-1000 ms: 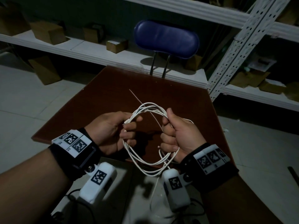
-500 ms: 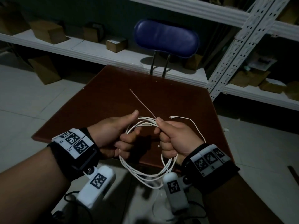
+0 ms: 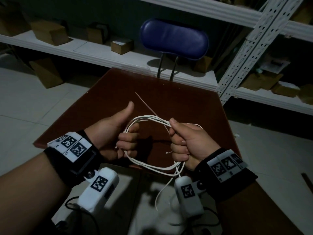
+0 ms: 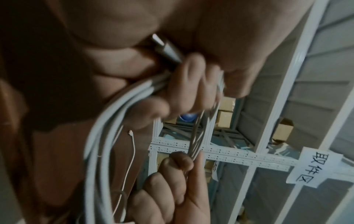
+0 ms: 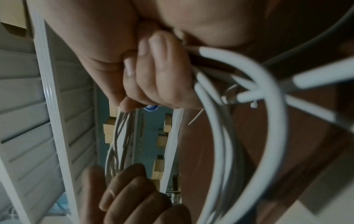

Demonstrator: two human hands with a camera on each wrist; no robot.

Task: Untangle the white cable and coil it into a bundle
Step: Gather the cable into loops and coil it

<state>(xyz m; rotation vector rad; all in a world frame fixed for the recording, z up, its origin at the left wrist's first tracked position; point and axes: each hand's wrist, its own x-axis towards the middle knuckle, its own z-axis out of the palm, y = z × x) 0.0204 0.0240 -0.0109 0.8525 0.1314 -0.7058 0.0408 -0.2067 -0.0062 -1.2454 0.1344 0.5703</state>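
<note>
The white cable (image 3: 149,165) hangs in several loops between my two hands above the near edge of the brown table (image 3: 177,99). My left hand (image 3: 125,141) grips the left side of the coil with curled fingers and its thumb sticks straight up. My right hand (image 3: 181,141) grips the right side in a fist, thumb pressed on the strands. A loose tail (image 3: 162,189) dangles below the coil. In the left wrist view a silver plug (image 4: 164,48) sits in my left palm beside the strands (image 4: 107,121). The right wrist view shows thick loops (image 5: 220,121) leaving my right fist.
A thin white strip (image 3: 145,104) lies on the table beyond the hands. A blue chair back (image 3: 174,39) stands behind the table. White metal shelving (image 3: 245,53) with cardboard boxes (image 3: 122,45) runs along the back and right.
My left thumb has lifted off the coil and now points up. The loops have widened between the hands, and the right-hand loop with the connector end has drawn in toward my right fist.
</note>
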